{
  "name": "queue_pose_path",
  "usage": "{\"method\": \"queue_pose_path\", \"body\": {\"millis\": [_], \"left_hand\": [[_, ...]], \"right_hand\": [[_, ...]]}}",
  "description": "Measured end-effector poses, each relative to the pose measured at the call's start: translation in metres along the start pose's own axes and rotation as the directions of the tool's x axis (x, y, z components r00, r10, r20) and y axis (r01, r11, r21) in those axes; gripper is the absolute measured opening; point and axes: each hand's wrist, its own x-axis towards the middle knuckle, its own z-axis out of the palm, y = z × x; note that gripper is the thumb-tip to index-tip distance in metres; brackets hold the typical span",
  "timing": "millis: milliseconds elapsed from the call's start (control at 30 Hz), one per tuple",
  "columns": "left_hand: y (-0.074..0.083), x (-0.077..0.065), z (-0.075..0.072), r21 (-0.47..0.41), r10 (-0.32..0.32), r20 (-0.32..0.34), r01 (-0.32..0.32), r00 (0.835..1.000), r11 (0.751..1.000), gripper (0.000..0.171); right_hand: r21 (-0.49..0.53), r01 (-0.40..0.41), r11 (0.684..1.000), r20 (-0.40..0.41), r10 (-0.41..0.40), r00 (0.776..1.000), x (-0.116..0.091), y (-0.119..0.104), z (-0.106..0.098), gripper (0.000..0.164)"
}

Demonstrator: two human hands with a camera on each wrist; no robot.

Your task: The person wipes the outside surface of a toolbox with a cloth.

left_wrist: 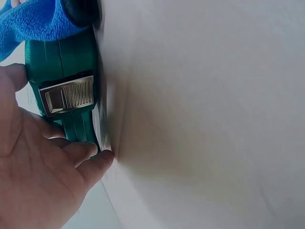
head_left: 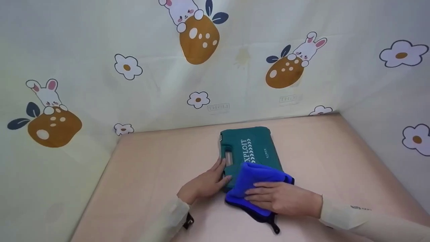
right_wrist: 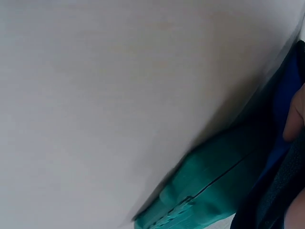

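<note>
A green plastic case [head_left: 258,144] with white lettering lies flat on the table. Against its handle side rests my left hand [head_left: 210,181], its thumb on the lid near the edge and its fingers along the side. A metal latch [left_wrist: 66,95] shows beside that hand in the left wrist view. Over the case's near end is a folded blue cloth [head_left: 247,181] with black edging and a black loop, overhanging the front. My right hand [head_left: 282,198] lies on the cloth with its fingers extended, pressing it to the lid. The cloth hides that part of the case.
The beige tabletop [head_left: 151,161] spreads around the case. A pale curtain-like wall [head_left: 161,94] with rabbit and flower prints rises behind the table and along both sides. A small black strap piece [head_left: 188,222] shows by the left sleeve.
</note>
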Motion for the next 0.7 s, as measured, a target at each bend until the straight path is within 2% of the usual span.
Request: {"method": "queue_pose_path", "body": {"millis": [300,433,700], "left_hand": [[0.0,0.0,-0.001,0.012,0.003,0.008,-0.003,1.0,1.0,0.083],[0.0,0.001,-0.001,0.022,0.004,0.015,-0.005,1.0,1.0,0.083],[0.001,0.001,-0.002,0.023,-0.006,0.026,0.005,1.0,1.0,0.083]], "right_hand": [[0.007,-0.005,1.0,0.0,0.005,1.0,-0.016,0.003,-0.001,0.056],[0.046,-0.014,0.999,0.002,0.014,1.0,-0.023,0.004,-0.001,0.052],[0.05,-0.014,0.999,-0.019,0.015,1.0,-0.036,0.006,-0.001,0.05]]}}
